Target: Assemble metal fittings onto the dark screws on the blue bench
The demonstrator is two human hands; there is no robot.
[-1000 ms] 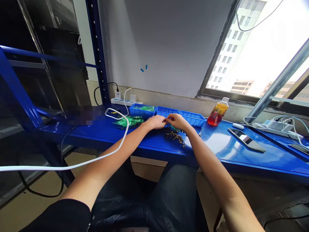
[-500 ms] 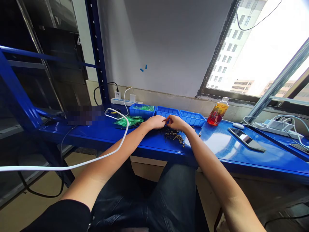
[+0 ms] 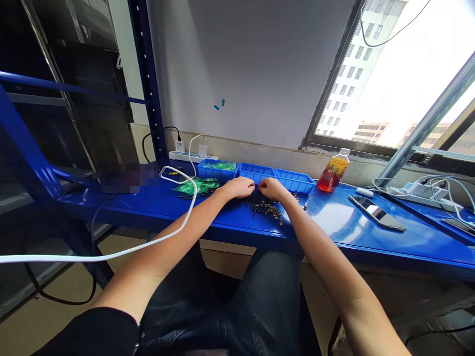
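A loose pile of small dark and brass-coloured screws [image 3: 267, 208] lies on the blue table in front of me. Over its back left side is my left hand [image 3: 239, 188], fingers curled together, with whatever it pinches hidden. My right hand [image 3: 270, 189] hovers at the back of the pile, its fingers also closed and their tips hard to see. A small gap separates the two hands. Just behind them stand a middle blue bin [image 3: 257, 172] and a right blue bin [image 3: 296, 181]. Green plastic bags [image 3: 198, 187] lie left of my left hand.
A left blue bin [image 3: 217, 169] holds green bagged material. A white cable [image 3: 148, 243] crosses above my left forearm. To the right are a drink bottle [image 3: 333, 170], a phone [image 3: 376, 212] and a power strip [image 3: 419, 193]. The table's front edge [image 3: 241, 236] runs beneath my forearms.
My hands, whose fingertips met above the screws, have drawn slightly apart. The view has shifted a little; the bins, bottle and phone stay in place.
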